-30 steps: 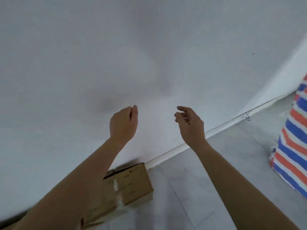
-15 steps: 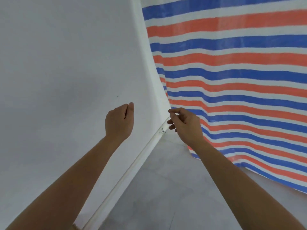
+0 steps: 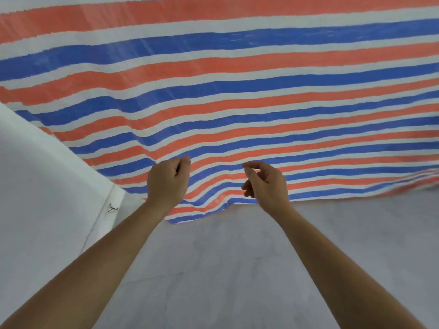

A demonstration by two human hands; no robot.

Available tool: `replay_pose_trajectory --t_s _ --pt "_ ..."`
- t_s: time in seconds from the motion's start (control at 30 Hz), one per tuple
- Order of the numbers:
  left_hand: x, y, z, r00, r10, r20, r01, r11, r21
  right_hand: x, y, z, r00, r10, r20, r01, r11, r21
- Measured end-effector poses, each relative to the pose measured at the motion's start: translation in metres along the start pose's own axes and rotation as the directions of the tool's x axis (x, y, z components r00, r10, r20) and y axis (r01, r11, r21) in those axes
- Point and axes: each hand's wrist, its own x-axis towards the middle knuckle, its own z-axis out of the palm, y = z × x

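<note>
My left hand (image 3: 166, 184) is raised in front of me, its fingers curled into a loose fist with the thumb against the forefinger; nothing shows in it. My right hand (image 3: 266, 184) is raised level with it, a hand's width to the right. Its fingers are loosely curled, the forefinger arched over the thumb, and hold nothing I can see. Behind both hands hangs a red, blue and white striped tarpaulin (image 3: 237, 91). Neither hand touches it.
The tarpaulin's lower edge (image 3: 213, 210) lies rumpled on the grey floor (image 3: 225, 269). A white wall (image 3: 35, 198) stands at the left, with a skirting strip and a small wire hook (image 3: 112, 208) at its corner.
The view has swung right, from the white wall and a cardboard box to facing the striped tarpaulin. Both hands keep the same raised pose in front of me.
</note>
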Motion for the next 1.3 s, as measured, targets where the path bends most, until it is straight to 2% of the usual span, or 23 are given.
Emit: replay_pose_trajectory --t_s 0.17,0.3,0.4,0.47,0.6,0.67,0.8,0.97,1.07,1.27,1.3 --pt "0.055 0.031 0.133 0.988 0.049 0.147 -0.014 0.973 -0.230 0.045 0.047 -0.076 0.973 0.099 -0.211 -0.107 0.994 -0.029" --pt "0.090 0.100 0.234 0.941 0.168 0.295 -0.064 0.941 -0.332 0.064 0.070 -0.159 0.906 0.148 -0.396 -0.197 0.977 -0.086" --pt "0.096 0.169 0.308 0.873 0.291 0.391 -0.110 0.900 -0.423 0.058 0.089 -0.234 0.801 0.190 -0.568 -0.283 0.956 -0.080" --pt "0.084 0.218 0.360 0.807 0.378 0.455 -0.125 0.861 -0.494 0.041 0.108 -0.285 0.701 0.210 -0.682 -0.332 0.942 -0.052" --pt "0.045 0.296 0.453 0.711 0.510 0.484 -0.210 0.811 -0.545 0.011 0.147 -0.367 0.535 0.198 -0.821 -0.338 0.941 0.007" --pt "0.020 0.337 0.509 0.688 0.538 0.486 -0.251 0.806 -0.536 0.000 0.173 -0.415 0.454 0.199 -0.868 -0.336 0.941 0.040" --pt "-0.020 0.423 0.594 0.696 0.551 0.461 -0.324 0.814 -0.482 -0.004 0.221 -0.511 0.367 0.216 -0.905 -0.329 0.940 0.091" --pt "-0.046 0.544 0.640 0.650 0.622 0.437 -0.355 0.757 -0.549 0.010 0.247 -0.640 0.334 0.227 -0.915 -0.330 0.937 0.112" --pt "-0.045 0.594 0.675 0.681 0.618 0.393 -0.319 0.734 -0.599 0.026 0.252 -0.703 0.317 0.223 -0.922 -0.315 0.942 0.119" --pt "-0.048 0.680 0.804 0.681 0.513 0.522 -0.146 0.794 -0.590 0.073 0.314 -0.833 0.343 0.216 -0.914 -0.329 0.939 0.099" --pt "-0.049 0.693 0.822 0.664 0.519 0.539 -0.137 0.793 -0.594 0.081 0.327 -0.853 0.336 0.219 -0.916 -0.337 0.936 0.100"
